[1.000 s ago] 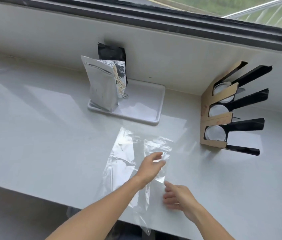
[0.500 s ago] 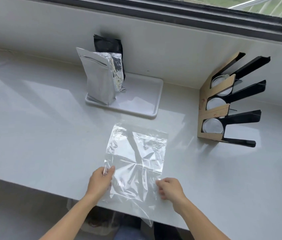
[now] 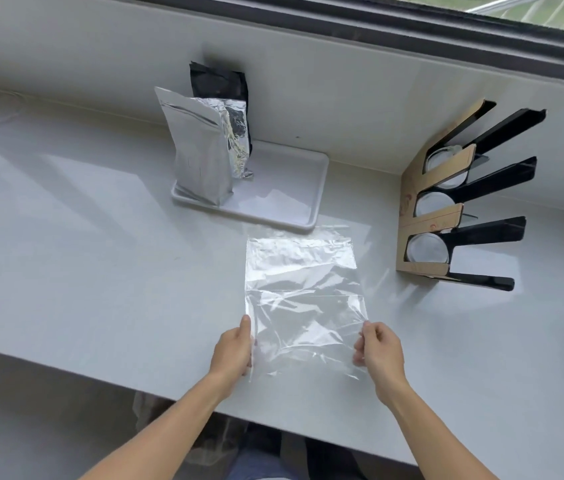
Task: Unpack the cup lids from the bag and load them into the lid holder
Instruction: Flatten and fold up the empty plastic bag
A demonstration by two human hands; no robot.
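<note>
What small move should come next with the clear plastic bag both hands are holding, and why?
Probably fold or set aside the clear plastic bag. It lies flat and looks empty on the white counter, pinched at its near corners by the left hand and right hand, while round white lids already sit in all three slots of the cardboard-and-black lid holder.

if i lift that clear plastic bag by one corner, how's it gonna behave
The clear plastic bag looks thin and creased, so it would likely droop and fold. It appears empty, so probably very light, and a draft might shift it. Its glossy film may slip from a loose grip; both hands pinch its edges.
</note>
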